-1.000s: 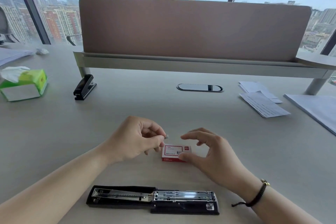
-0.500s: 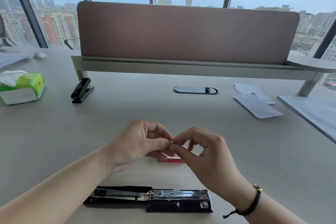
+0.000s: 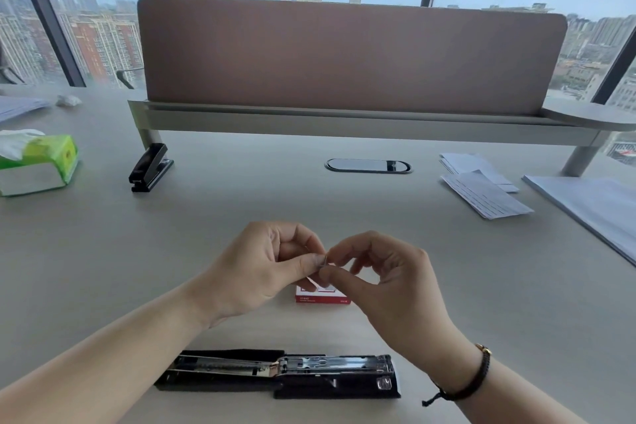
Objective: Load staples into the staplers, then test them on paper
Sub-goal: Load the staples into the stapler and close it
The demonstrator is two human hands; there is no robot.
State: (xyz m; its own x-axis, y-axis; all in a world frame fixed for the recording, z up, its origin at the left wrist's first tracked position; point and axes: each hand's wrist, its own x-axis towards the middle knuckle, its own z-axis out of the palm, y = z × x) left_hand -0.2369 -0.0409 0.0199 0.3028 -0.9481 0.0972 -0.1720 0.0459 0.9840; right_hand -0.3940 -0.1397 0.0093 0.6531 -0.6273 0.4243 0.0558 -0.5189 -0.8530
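Observation:
A black stapler (image 3: pixel 278 376) lies flipped wide open near the desk's front edge, its metal staple channel facing up. Behind it sits a small red-and-white staple box (image 3: pixel 321 295), partly hidden by my fingers. Above the box, my left hand (image 3: pixel 265 268) and my right hand (image 3: pixel 389 282) meet fingertip to fingertip, both pinching a small silvery strip of staples (image 3: pixel 324 260). A second black stapler (image 3: pixel 148 167) rests closed at the far left, by the divider's leg.
A green tissue pack (image 3: pixel 38 162) sits at the left edge. Folded printed sheets (image 3: pixel 481 188) and a paper stack (image 3: pixel 592 206) lie at the right. An oval cable port (image 3: pixel 368 166) is set in the desk before the brown divider (image 3: pixel 344 55).
My right hand left the staple box and rose to meet my left hand; both now pinch the staple strip. The view shifted slightly downward.

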